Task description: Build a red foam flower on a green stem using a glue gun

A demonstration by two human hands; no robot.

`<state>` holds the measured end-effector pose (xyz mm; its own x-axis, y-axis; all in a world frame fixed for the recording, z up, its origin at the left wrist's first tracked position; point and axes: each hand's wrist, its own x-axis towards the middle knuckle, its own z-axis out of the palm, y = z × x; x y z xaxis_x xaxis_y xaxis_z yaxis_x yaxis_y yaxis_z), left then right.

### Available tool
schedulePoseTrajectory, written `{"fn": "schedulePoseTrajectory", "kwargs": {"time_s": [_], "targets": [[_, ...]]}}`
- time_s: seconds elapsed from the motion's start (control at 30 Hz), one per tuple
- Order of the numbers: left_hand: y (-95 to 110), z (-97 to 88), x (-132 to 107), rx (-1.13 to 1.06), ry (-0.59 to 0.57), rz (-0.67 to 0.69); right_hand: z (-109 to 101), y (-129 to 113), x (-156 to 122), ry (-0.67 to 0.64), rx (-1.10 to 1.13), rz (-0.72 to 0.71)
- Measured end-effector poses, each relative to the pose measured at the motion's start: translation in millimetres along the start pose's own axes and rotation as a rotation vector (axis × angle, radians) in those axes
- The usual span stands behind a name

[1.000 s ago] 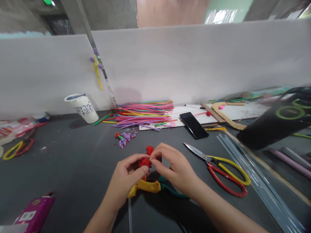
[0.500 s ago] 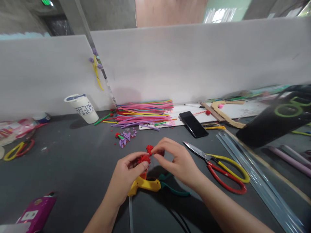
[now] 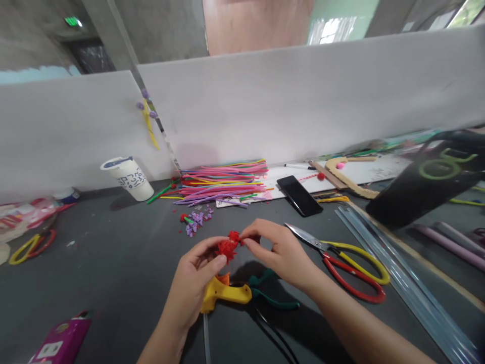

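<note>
My left hand (image 3: 195, 270) is closed around a red fuzzy chenille ball (image 3: 227, 250), thumb on the near side and fingers behind. A smaller red fuzzy piece (image 3: 234, 236) touches its upper right side. The thumb and fingertips of my right hand (image 3: 284, 255) pinch at the right edge of that smaller piece. Just under my hands lie a yellow glue gun (image 3: 231, 293) with a glue stick (image 3: 206, 336) at its back, and green-handled pliers (image 3: 278, 301). Large scissors (image 3: 328, 247) with red and yellow handles lie right of my right hand.
Pipe cleaners (image 3: 223, 179) are piled at the back, with purple clippings (image 3: 195, 222) before them. A phone (image 3: 299, 195), a white cup (image 3: 132, 179), a black bottle (image 3: 417, 187) and clear glue sticks (image 3: 401, 278) lie around. A purple box (image 3: 60, 341) sits front left.
My right hand has brought the smaller red piece against the ball in my left hand. The ball shows more between my left fingers. The view has tilted up slightly.
</note>
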<state>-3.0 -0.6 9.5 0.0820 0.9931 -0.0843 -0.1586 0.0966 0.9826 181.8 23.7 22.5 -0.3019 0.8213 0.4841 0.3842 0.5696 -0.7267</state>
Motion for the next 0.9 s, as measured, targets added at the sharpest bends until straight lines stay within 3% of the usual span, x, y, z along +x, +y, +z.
{"fn": "schedulePoseTrajectory", "kwargs": {"time_s": [0.13, 0.3, 0.57, 0.8, 0.9], "targets": [[-1.0, 0.5, -0.7, 0.097, -0.002, 0.204, 3.1, -10.9, -5.1, 0.036, 0.018, -0.109], [-5.8, -1.4, -4.7, 0.284, 0.008, 0.412, 4.7, -21.8, -11.8, 0.107, -0.152, -0.221], [-8.6, -1.0, -3.2, 0.406, -0.021, 0.477, 9.1, -22.7, -13.0, 0.109, -0.335, -0.268], [-6.3, -0.7, -2.5, 0.330, 0.018, 0.415, 4.1, -23.9, -11.6, 0.085, -0.127, -0.153], [-6.3, -0.5, -2.8, 0.312, 0.013, 0.406, 3.3, -23.9, -11.1, 0.085, -0.157, -0.168]]}}
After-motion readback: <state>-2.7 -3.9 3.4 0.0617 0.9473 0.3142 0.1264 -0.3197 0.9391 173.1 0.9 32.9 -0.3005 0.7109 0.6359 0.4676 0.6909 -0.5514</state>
